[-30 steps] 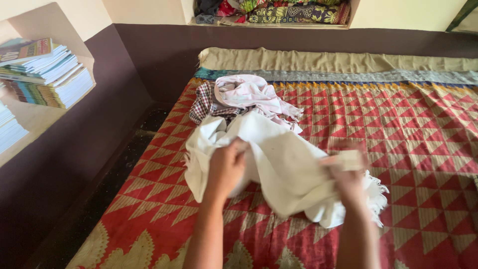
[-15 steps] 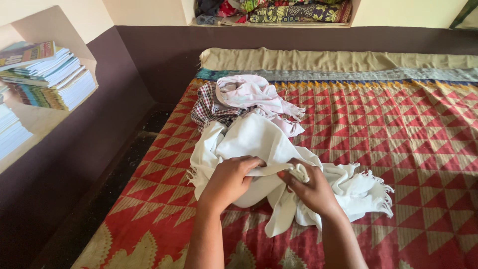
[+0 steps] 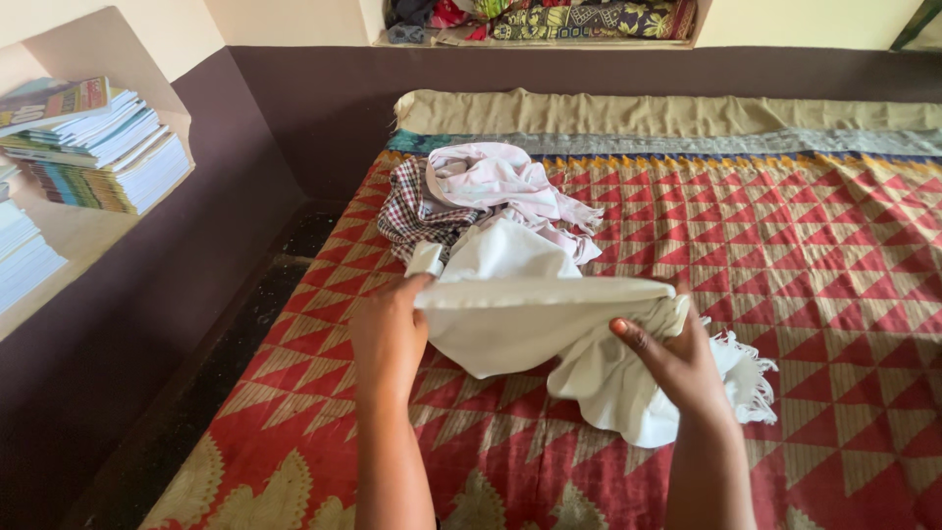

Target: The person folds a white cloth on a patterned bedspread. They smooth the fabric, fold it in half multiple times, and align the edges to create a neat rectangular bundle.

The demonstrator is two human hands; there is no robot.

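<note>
Left fingers: left hand [image 3: 390,339] closed in a pinch on the near left end of the white cloth [image 3: 535,329]; thumb side faces the camera, fingertips hidden behind the fabric.
Right fingers: right hand [image 3: 677,365] clamped on the right end of the same folded edge; thumb on top, painted nail showing, the other fingers tucked under the fabric.
Cloth between hands: one white cloth, its top edge pulled into a straight, taut band from hand to hand, held just above the bed; the rest sags below and trails right, where a fringed end [image 3: 751,378] rests on the cover.
Cloth vs. heap: its far part runs up to touch the pile behind.
Pile behind: one checked cloth [image 3: 417,211] and one pale pink cloth [image 3: 500,182], bunched together, beyond the hands.
Bed: one bed cover [image 3: 834,255], red with tan triangles; a folded tan sheet [image 3: 667,115] along the far edge.
Left wall niche: stacks of books [image 3: 93,147], count of books not clear.
Far ledge: patterned fabrics [image 3: 579,20], heaped, number unclear.
Hands counted: two, both on the white cloth.
</note>
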